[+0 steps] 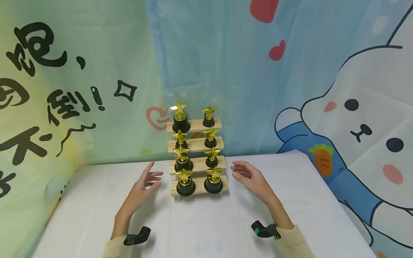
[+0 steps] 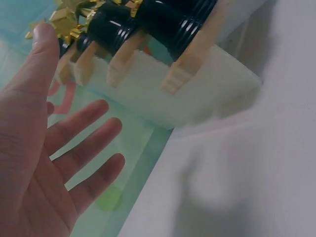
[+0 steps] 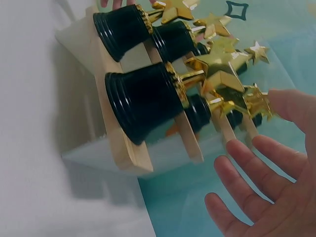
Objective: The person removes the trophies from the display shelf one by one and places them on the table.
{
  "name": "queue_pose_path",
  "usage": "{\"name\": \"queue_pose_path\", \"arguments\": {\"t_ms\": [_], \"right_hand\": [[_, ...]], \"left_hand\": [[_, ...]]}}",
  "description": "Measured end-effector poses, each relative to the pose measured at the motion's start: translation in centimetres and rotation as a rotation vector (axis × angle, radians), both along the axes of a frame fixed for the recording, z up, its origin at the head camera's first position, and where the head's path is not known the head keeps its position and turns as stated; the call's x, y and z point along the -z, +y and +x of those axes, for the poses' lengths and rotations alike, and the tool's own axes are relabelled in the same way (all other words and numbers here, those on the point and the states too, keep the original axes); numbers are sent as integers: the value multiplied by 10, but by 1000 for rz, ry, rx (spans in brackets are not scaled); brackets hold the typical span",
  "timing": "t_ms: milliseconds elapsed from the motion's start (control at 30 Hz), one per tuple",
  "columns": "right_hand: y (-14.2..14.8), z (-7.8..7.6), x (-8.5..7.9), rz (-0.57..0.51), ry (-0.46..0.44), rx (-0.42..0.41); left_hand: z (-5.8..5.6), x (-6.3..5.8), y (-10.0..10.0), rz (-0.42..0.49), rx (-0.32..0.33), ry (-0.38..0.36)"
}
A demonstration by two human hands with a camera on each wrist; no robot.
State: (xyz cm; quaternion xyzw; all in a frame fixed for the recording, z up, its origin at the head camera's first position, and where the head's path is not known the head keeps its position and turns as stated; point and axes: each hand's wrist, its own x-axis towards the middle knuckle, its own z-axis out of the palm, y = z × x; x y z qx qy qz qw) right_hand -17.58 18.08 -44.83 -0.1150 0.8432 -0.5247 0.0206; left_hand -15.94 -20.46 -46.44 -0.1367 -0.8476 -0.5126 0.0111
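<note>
A stepped display stand with wooden shelves (image 1: 200, 185) stands in the middle of the table, near the back. Gold star trophies on black bases are set two to a shelf, among them a front-left trophy (image 1: 185, 183) and a front-right trophy (image 1: 213, 181). To the left of the stand, my left hand (image 1: 142, 190) is held with fingers spread and nothing in it. My right hand (image 1: 253, 181) is at the stand's right side, fingers loosely bent and holding nothing. In the right wrist view, the large front trophy (image 3: 143, 98) tilts with the camera's angle.
The stand has pale side panels (image 2: 197, 94). A white cloth covers the table (image 1: 200, 229). Behind it hangs a printed backdrop (image 1: 206, 53) with hearts, dark lettering and a white cartoon animal (image 1: 361, 118). Each wrist wears a black camera mount, such as the left one (image 1: 138, 237).
</note>
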Motion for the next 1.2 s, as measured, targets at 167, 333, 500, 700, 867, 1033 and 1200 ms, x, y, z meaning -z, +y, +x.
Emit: {"name": "queue_pose_path", "arguments": {"t_ms": [167, 333, 500, 700, 867, 1033, 1200], "right_hand": [[-10, -3, 0, -14, 23, -40], [-18, -4, -2, -21, 26, -69], [-25, -5, -4, -5, 52, -93], [-35, -4, -5, 42, 63, -97], [-41, -1, -1, 73, 35, -92], [-45, -2, 2, 77, 39, -77], [-44, -7, 2, 68, 18, -81]], "left_hand": [[-12, 25, -2, -11, 30, 18], [-17, 36, -2, -10, 41, -1], [-20, 42, 2, -52, 75, -44], [-19, 50, 9, -87, 99, -112], [-16, 58, 14, -112, 130, -123], [-19, 62, 17, -145, 147, -86], [-25, 63, 20, -149, 142, -74]]}}
